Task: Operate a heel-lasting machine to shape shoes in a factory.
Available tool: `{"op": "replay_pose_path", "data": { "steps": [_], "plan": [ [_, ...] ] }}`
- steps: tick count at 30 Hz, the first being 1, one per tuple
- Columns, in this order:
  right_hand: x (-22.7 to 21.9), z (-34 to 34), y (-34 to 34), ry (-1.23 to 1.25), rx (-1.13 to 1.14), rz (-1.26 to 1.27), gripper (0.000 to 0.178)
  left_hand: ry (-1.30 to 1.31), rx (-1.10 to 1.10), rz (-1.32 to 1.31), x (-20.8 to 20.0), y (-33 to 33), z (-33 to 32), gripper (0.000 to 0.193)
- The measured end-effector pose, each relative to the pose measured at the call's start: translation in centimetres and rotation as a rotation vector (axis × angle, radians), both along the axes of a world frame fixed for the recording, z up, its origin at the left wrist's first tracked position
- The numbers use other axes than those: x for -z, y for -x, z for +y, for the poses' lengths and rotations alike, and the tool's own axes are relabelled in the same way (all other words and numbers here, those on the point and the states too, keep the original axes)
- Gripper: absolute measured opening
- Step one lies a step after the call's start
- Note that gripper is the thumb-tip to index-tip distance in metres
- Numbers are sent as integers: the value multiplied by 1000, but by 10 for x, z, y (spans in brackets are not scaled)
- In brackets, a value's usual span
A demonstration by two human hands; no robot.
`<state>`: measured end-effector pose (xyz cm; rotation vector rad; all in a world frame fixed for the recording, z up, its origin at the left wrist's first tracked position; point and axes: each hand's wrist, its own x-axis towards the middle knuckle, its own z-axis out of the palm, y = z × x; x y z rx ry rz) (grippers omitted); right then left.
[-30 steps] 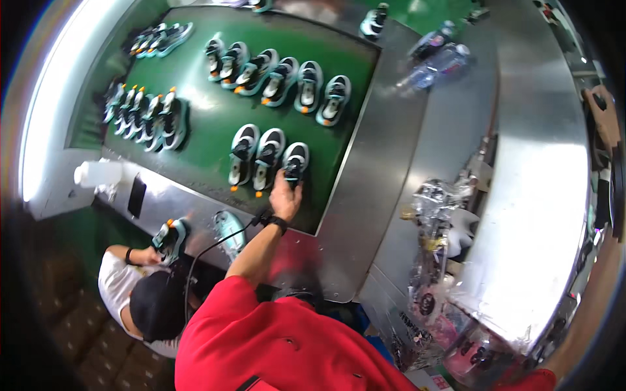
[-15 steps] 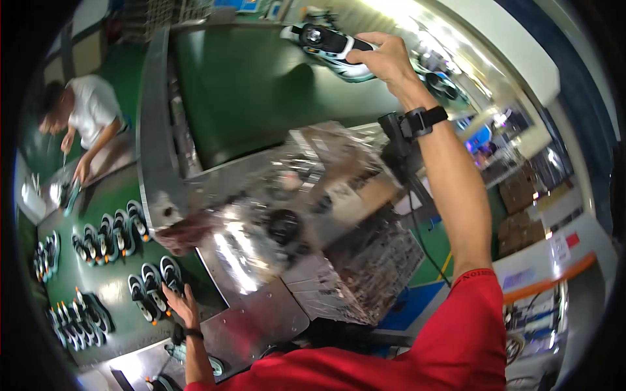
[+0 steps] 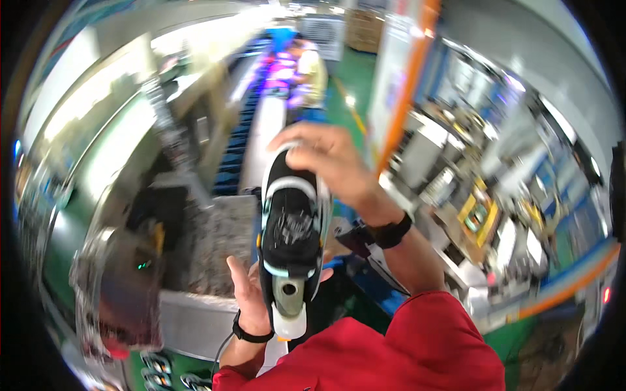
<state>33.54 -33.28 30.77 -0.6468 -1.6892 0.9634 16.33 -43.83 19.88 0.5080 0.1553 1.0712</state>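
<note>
A black and white sneaker [image 3: 287, 202] with pale teal trim is held up lengthwise in front of me. My right hand [image 3: 332, 159] grips its far end, the thumb bent over the top and the fingers at the side. A dark, shiny patch fills the middle of the shoe's upper; the near end has a grey-green strip with a dark hole and a white tip. My left hand [image 3: 251, 296] is open beside and behind that near end. Its thumb sticks up apart from the shoe, and fingertips show past the other side. Whether the left palm touches the shoe is hidden.
Left of the shoe stands a plastic-wrapped machine part [image 3: 124, 287] beside a grey speckled box [image 3: 222, 241]. Several sneakers [image 3: 156, 370] lie at the lower left. A long conveyor [image 3: 264, 140] runs away ahead, with a person [image 3: 312, 75] beside it. Cluttered benches and an orange-edged frame [image 3: 407, 85] stand right.
My view has swung right, away from the green belt and rows of shoes. The sneaker in my right hand has come in front of my body, and my left hand has moved up beside it.
</note>
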Motion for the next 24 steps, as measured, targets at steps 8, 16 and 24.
{"op": "replay_pose_path", "data": {
  "steps": [8,16,24],
  "plan": [
    [126,-172,-234,290,601,409,60,-154,211,264,52,-240,11,45],
    [237,-280,-384,335,1473,624,51,-762,439,740,103,-467,-37,62],
    [219,-377,-441,200,1878,583,52,-935,281,1209,212,-707,52,91]
  ]
}}
